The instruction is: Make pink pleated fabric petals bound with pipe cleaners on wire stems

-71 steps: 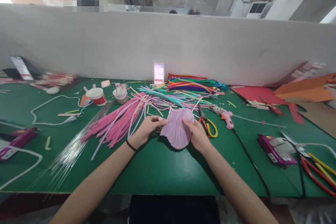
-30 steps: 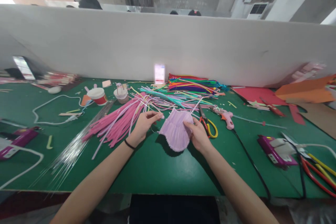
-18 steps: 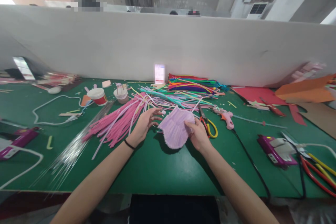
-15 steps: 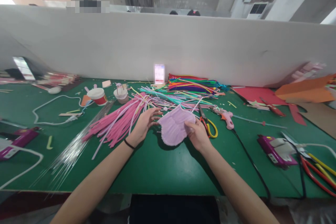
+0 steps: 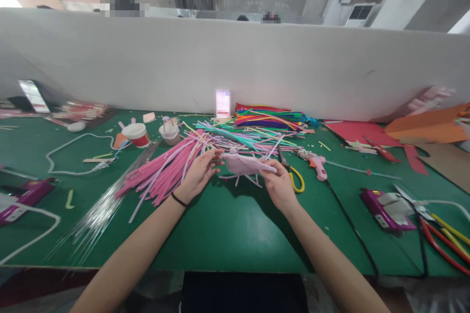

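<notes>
A pale lilac woven pipe-cleaner piece (image 5: 244, 165) is held edge-on above the green table (image 5: 227, 230), loose stem ends hanging from its underside. My right hand (image 5: 279, 187) pinches its right edge. My left hand (image 5: 199, 172) has its fingertips at the piece's left edge, fingers curled around it. Just behind lies a spread of pink pipe cleaners (image 5: 165, 172) and a mixed coloured heap (image 5: 257, 129).
Scissors with yellow and red handles (image 5: 292, 172) and a pink glue gun (image 5: 316, 161) lie right of my hands. Magenta glue guns (image 5: 385, 205) (image 5: 27, 194), cables, two paper cups (image 5: 136, 134), clear rods (image 5: 99, 210) and red and orange sheets (image 5: 370, 133) crowd the table. A white partition stands behind.
The lilac piece has been tipped from facing me to lying flat and edge-on, and raised slightly. Both hands turned with it and moved a little away from me.
</notes>
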`<move>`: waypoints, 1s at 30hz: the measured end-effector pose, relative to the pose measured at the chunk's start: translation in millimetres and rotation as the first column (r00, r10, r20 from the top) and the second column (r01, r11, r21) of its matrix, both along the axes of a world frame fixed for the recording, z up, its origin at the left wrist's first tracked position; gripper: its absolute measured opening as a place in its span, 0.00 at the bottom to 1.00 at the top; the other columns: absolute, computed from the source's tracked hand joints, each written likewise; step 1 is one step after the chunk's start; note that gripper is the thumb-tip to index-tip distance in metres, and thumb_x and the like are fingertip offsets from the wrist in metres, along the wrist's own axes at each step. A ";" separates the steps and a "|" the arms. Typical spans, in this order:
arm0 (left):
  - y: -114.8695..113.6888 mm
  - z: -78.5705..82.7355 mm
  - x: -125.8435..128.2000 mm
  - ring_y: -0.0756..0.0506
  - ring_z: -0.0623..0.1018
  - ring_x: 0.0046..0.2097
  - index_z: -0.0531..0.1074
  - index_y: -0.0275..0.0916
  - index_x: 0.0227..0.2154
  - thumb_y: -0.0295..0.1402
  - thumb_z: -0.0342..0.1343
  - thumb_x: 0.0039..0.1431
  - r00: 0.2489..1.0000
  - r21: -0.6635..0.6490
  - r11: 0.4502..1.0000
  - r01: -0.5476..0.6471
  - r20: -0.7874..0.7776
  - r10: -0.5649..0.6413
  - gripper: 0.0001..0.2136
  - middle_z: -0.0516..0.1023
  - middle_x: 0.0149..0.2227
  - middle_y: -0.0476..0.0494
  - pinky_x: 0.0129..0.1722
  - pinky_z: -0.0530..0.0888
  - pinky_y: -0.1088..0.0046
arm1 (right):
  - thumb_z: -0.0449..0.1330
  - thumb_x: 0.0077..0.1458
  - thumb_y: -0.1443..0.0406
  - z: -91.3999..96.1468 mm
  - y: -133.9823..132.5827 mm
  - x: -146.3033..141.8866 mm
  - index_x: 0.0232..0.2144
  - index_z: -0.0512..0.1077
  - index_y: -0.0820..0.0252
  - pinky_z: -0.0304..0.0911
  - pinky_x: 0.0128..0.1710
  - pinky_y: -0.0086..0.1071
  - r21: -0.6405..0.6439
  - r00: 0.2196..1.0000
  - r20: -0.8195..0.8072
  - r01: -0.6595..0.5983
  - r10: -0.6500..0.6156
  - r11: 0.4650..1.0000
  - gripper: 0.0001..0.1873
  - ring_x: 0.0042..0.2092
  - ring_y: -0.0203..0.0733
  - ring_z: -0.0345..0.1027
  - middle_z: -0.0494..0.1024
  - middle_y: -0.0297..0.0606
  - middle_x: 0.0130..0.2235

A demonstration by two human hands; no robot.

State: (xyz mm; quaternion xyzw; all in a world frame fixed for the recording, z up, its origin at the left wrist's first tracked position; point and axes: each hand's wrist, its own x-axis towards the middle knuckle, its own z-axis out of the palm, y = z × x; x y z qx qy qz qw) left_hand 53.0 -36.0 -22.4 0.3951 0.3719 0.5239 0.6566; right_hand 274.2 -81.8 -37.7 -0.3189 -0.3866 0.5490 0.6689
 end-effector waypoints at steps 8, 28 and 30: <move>-1.7 2.9 -1.7 0.48 0.77 0.36 0.77 0.34 0.29 0.36 0.65 0.48 0.993 0.024 0.998 0.059 0.105 -0.061 0.09 0.79 0.32 0.44 0.36 0.75 0.74 | 0.61 0.37 0.73 -2.1 1.2 3.0 0.26 0.73 0.55 0.63 0.45 0.35 0.048 0.989 0.073 0.122 -0.125 0.991 0.10 0.51 0.45 0.67 0.73 0.35 0.51; -18.2 4.7 7.8 0.47 0.79 0.30 0.74 0.34 0.35 0.38 0.64 0.50 0.880 -0.031 0.917 0.397 -0.270 -0.390 0.13 0.78 0.32 0.40 0.29 0.76 0.72 | 0.69 0.43 0.64 15.8 -4.0 1.3 0.45 0.72 0.51 0.71 0.34 0.32 -0.183 0.991 -0.133 -0.012 -0.012 0.983 0.24 0.35 0.38 0.73 0.79 0.31 0.39; -21.2 3.9 10.6 0.46 0.79 0.30 0.74 0.33 0.32 0.37 0.66 0.47 0.845 -0.039 0.895 0.444 -0.312 -0.433 0.13 0.78 0.30 0.40 0.29 0.76 0.71 | 0.69 0.43 0.63 13.9 -4.7 -2.6 0.44 0.72 0.52 0.71 0.35 0.33 -0.186 0.992 -0.125 -0.038 0.015 0.982 0.23 0.35 0.39 0.73 0.80 0.32 0.39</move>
